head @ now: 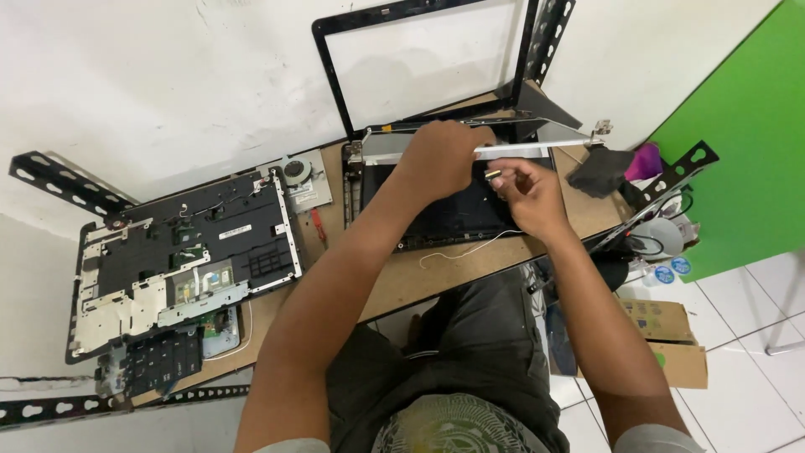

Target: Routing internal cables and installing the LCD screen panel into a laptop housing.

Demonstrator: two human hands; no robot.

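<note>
While left hand covers panel, right hand grip unclear.

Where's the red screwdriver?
Head view, left of centre: the red screwdriver lies on the bench between the laptop base and the lid.

On the workbench an opened laptop base lies at the left; a keyboard sits at its near edge; a cooling fan rests behind its far right corner, with a screwdriver just beside it; a laptop lid shell lies at the right, under both hands; a screen bezel leans on the wall behind it; a cardboard box stands on the floor at the right
</note>
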